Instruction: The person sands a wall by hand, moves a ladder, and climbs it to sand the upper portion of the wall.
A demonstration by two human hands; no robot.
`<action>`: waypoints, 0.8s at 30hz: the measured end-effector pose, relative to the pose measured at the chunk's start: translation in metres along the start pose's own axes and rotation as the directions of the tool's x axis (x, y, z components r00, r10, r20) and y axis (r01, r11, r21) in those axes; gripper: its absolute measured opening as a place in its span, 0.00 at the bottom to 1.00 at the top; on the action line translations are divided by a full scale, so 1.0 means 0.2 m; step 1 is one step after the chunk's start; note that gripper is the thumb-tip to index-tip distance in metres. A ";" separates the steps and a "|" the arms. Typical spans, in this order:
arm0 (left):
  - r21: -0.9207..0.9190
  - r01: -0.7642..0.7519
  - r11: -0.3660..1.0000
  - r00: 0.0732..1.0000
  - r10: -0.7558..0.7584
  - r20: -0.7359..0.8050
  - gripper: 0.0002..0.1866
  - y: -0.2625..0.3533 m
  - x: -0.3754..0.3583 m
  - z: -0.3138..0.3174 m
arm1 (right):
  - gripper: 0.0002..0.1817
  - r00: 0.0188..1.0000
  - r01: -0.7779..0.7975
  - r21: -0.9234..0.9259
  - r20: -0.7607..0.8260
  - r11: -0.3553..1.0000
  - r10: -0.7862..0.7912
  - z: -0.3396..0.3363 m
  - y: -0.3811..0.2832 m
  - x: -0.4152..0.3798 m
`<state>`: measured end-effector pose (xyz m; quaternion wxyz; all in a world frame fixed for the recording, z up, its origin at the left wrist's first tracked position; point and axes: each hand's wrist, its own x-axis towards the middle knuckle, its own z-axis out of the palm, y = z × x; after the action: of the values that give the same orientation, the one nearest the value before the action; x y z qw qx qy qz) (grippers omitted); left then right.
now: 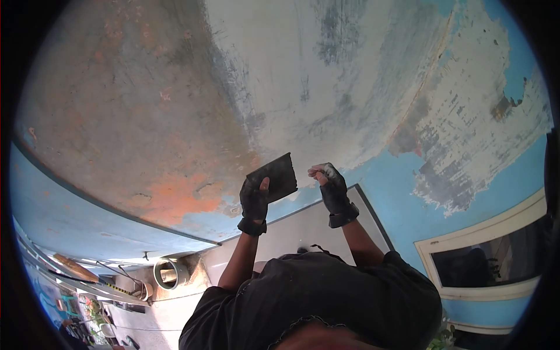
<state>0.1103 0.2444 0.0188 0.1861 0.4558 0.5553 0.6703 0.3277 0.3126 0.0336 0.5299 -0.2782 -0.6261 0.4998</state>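
1. I am looking at a dark flat sanding block (273, 178), held up against the weathered hull surface (280, 93); it is sitting just below the spot where the grey-white patch meets the rusty orange area, tilted so its upper right corner is pointing highest.
2. My left hand (255, 201), in a dark fingerless glove, is gripping the block from its lower left, the thumb lying across the block's face and the fingers wrapping behind it.
3. My right hand (331, 184), also gloved, is hovering just right of the block, not touching it; its fingers are curling inward into a loose fist with dusty pale tips, and I cannot tell whether they are pinching anything.
4. Below the block, both forearms are rising from black sleeves (326, 291).
5. Right of the block, peeling blue paint (466, 76) is showing pale patches, and lower right a cream-framed window (490, 256) is sitting.
6. Far below-left of the block, a short piece of wide pipe (170, 273) is lying on the ground beside long planks (81, 274).
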 end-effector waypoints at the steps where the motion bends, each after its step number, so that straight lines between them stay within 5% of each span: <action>1: -0.058 0.079 0.995 0.997 -0.080 -0.006 0.11 -0.02 0.01 -0.02 | 0.16 1.000 -0.009 0.034 0.000 0.999 0.009 0.00 0.01 0.03; 8: 0.100 0.094 0.991 0.974 -0.071 -0.215 0.10 -0.05 0.10 -0.31 | 0.16 0.993 0.022 0.049 0.118 0.999 -0.028 0.17 0.12 0.25; 11: -0.077 0.018 0.997 0.972 -0.036 -0.233 0.10 0.09 0.12 -0.40 | 0.15 0.949 0.173 -0.069 0.280 0.983 -0.147 0.43 -0.04 0.28; 15: 0.061 -0.028 0.998 0.959 0.044 -0.279 0.09 0.14 0.29 -0.56 | 0.22 0.797 0.517 -0.128 0.434 0.847 -0.421 0.81 -0.17 0.31; 17: 0.119 -0.122 0.985 0.952 0.150 -0.267 0.07 0.32 0.47 -0.68 | 0.29 0.678 0.655 -0.089 0.509 0.751 -0.531 0.97 -0.27 0.37; 18: 0.320 -0.244 0.915 0.907 0.332 -0.258 0.07 0.36 0.56 -0.75 | 0.29 0.669 0.654 -0.071 0.521 0.753 -0.531 1.04 -0.32 0.41; 19: 0.371 -0.261 0.891 0.903 0.361 -0.232 0.09 0.43 0.63 -0.82 | 0.30 0.602 0.755 -0.141 0.536 0.640 -0.592 1.12 -0.39 0.45; 20: 0.380 -0.256 0.889 0.899 0.363 -0.243 0.09 0.45 0.69 -0.88 | 0.30 0.528 0.837 -0.208 0.552 0.506 -0.645 1.20 -0.45 0.49; 24: 0.304 -0.217 0.928 0.913 0.302 -0.272 0.10 0.58 0.80 -1.03 | 0.31 0.505 0.861 -0.335 0.488 0.382 -0.712 1.42 -0.58 0.58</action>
<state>-0.1105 0.2100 0.1964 -0.0593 0.4343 0.5969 0.6719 0.0488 0.2795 0.2023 0.5127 -0.0111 -0.8583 0.0165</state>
